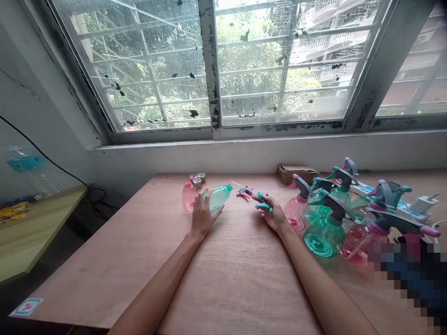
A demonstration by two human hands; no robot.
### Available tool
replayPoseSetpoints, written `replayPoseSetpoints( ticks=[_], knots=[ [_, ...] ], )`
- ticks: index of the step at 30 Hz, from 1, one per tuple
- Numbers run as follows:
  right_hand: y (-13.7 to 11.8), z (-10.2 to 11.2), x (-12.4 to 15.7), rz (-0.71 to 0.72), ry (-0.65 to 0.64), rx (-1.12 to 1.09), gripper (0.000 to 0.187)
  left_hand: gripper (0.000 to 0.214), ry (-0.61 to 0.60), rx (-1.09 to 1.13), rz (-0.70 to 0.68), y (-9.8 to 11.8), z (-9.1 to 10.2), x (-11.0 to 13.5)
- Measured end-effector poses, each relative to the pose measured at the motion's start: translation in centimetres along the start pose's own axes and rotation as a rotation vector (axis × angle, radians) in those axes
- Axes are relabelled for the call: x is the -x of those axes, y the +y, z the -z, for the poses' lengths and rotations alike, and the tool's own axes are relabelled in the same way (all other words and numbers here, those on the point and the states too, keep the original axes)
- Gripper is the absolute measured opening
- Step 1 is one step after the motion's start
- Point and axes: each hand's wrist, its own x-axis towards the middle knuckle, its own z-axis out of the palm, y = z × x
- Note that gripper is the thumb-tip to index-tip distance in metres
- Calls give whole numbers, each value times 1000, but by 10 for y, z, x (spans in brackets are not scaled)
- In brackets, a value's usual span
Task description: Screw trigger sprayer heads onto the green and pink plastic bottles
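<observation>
My left hand is closed around a green transparent bottle, which tilts with its open neck toward the right. Just behind that hand stands a pink bottle without a spray head. In my right hand is a green and dark spray head, its thin tube reaching left toward the green bottle's neck. Bottle and spray head are apart. Between the hands, farther back, a pink and grey spray head lies on the table.
Several assembled pink and green spray bottles crowd the right side of the table. Small grey and pink caps sit at the back left. A cardboard box and a white power strip are near the wall.
</observation>
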Motion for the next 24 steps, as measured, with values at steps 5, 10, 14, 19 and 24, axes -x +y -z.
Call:
replayPoseSetpoints(
  ticks=[5,10,14,19,24],
  knots=[
    [4,2,1,-47,-52,38,13,87,12,94,65,-12,-4,-3],
    [0,-3,5,-69,-135,119,20,91,-107,206,30,-14,-7,0],
    [-2,-11,9,-66,-177,204,31,80,-175,270,49,-15,-6,2],
    [4,-16,11,-33,-138,318,36,98,-230,347,68,-15,-10,-1],
    [8,-21,13,-25,-109,375,46,106,-271,404,33,-10,-21,-9]
  ],
)
